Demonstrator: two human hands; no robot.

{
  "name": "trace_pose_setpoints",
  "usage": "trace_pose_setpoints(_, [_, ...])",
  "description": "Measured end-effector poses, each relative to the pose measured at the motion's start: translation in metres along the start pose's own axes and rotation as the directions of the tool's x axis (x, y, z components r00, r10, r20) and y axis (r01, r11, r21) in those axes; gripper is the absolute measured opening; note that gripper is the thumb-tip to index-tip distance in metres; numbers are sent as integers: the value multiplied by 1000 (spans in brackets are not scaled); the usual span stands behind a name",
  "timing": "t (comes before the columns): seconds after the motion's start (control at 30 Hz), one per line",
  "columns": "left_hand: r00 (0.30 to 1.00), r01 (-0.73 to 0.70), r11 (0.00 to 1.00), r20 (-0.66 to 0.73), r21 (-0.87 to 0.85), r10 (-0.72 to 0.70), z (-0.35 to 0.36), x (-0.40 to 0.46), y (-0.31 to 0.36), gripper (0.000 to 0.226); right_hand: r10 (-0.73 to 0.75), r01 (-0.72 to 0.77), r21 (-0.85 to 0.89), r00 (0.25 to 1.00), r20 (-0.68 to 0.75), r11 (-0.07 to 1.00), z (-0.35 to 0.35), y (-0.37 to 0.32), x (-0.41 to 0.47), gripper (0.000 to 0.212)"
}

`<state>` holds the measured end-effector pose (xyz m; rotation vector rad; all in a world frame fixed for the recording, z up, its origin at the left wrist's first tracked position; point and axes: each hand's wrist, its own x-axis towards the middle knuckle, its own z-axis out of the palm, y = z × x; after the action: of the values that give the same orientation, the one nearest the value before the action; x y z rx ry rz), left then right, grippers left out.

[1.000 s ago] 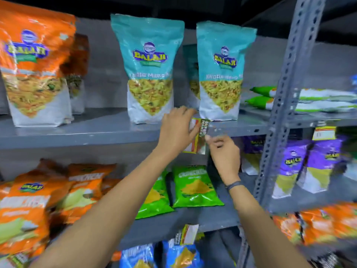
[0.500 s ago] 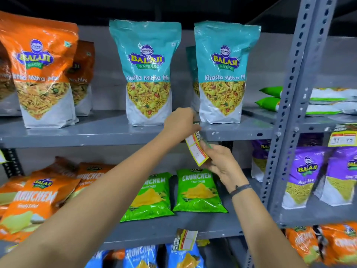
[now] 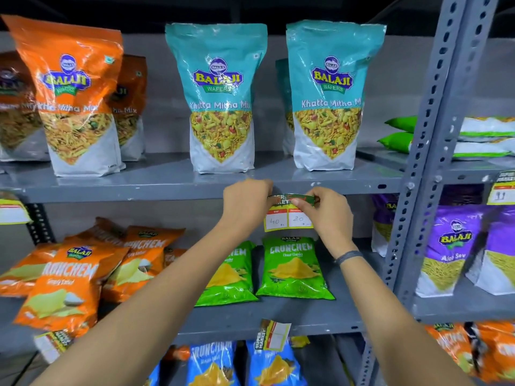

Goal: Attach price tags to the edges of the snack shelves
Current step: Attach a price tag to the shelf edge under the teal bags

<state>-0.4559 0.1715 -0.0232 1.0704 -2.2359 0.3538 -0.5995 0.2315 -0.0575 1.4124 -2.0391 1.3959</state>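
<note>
Fingers [image 3: 302,203] of our right hand [image 3: 328,218] and left hand [image 3: 246,203] pinching the price tag's [image 3: 288,215] green top strip against the grey shelf edge [image 3: 167,192], tag hanging below, green snack bags [image 3: 292,268] underneath, teal bags [image 3: 328,96] above.

The paper price tag [image 3: 288,217] I hold is yellow, white-boxed, green-topped. Teal plastic snack pouches [image 3: 220,98] stand above it on the grey metal shelf [image 3: 139,185].

place: shop | evidence: grey slotted steel shelves [image 3: 172,188]; branded snack packets [image 3: 220,101]; handwritten price tag [image 3: 288,218]
</note>
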Motion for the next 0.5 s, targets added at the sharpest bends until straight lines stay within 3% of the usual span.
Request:
trace_pose_setpoints(0.17, [998, 27, 996, -53, -90, -32, -5, 5, -3, 29, -55, 45, 210, 998, 42, 977, -8, 3, 8, 22])
trace_pose_setpoints(0.3, [996, 17, 997, -84, -79, -23, -6, 14, 1, 29, -32, 36, 178, 999, -27, 983, -8, -2, 12, 28])
trace_pose_setpoints(0.5, [990, 93, 994, -103, -54, -99, -3, 24, 12, 49, -12, 16, 142, 1000, -25, 990, -6, -1, 16, 27])
